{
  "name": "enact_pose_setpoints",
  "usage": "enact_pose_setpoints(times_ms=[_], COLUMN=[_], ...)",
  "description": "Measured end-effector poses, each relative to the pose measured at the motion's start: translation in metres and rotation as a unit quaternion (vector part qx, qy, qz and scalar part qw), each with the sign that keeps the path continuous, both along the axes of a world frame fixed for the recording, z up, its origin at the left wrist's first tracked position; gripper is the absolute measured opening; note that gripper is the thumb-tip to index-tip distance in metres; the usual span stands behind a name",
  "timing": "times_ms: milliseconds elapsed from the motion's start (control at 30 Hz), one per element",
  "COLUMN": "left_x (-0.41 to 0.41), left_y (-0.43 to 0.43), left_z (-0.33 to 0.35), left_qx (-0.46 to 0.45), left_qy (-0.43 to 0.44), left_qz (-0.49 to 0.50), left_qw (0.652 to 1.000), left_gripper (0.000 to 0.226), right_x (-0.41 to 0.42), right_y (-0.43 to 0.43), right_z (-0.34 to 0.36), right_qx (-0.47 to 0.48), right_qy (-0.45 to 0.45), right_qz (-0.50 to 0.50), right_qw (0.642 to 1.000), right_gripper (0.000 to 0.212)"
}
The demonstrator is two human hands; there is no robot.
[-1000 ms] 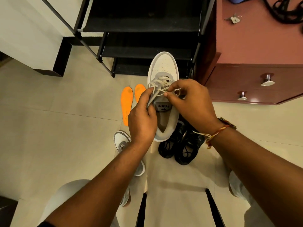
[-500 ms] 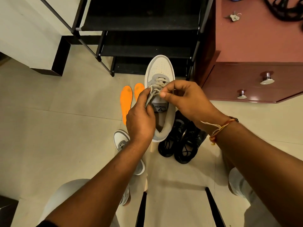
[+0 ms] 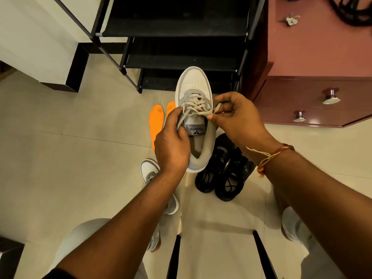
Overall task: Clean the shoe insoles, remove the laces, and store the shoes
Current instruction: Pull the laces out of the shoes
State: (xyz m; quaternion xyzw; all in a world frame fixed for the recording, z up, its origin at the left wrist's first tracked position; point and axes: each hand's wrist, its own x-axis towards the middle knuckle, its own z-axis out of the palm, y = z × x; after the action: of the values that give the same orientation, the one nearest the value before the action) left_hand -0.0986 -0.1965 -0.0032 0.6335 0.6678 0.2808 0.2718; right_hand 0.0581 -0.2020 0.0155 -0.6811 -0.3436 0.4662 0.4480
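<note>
Nearest the person, a matching sneaker (image 3: 150,170) lay on the pale tiled floor (image 3: 70,158) under the left forearm, with a pair of black shoes (image 3: 223,178) just to its right. Above them the left hand (image 3: 173,146) was clenched around the left side of the white and grey sneaker (image 3: 193,83), holding it off the floor with the toe pointing away; one strand of its lace (image 3: 196,105) ran down under that thumb. The right hand (image 3: 239,117), at the sneaker's right edge, pinched the other lace end between thumb and forefinger, the strand drawn out sideways from the upper eyelets. Two orange insoles (image 3: 157,119) lay on the floor just left of the sneaker. Beyond stood a black shoe rack (image 3: 177,27), and to its right a reddish cabinet (image 3: 314,53) with keys (image 3: 289,20) on top.
</note>
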Motion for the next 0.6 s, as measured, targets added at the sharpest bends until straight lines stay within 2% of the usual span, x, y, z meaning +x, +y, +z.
enact_pose_setpoints(times_ms=[267, 367, 533, 600], left_x=[-0.001, 0.0, -0.002, -0.001], left_y=[0.001, 0.001, 0.001, 0.001], left_z=[-0.003, -0.002, -0.003, -0.002], left_qx=[0.0, 0.002, -0.007, -0.008], left_qy=[0.008, 0.008, -0.006, -0.027], left_qz=[0.0, -0.002, -0.009, -0.021], left_qw=[1.0, 1.0, 1.0, 0.999], left_gripper=[0.041, 0.04, 0.037, 0.035], right_x=[0.0, -0.003, -0.005, -0.003], right_y=[-0.001, 0.0, -0.006, -0.009], right_z=[0.01, 0.006, -0.003, -0.004], right_qx=[0.075, 0.07, -0.042, -0.043], right_qy=[0.072, 0.053, -0.047, -0.094], right_qz=[-0.064, -0.056, 0.039, 0.056], right_qw=[0.993, 0.995, 0.997, 0.993], right_gripper=[0.025, 0.026, 0.067, 0.071])
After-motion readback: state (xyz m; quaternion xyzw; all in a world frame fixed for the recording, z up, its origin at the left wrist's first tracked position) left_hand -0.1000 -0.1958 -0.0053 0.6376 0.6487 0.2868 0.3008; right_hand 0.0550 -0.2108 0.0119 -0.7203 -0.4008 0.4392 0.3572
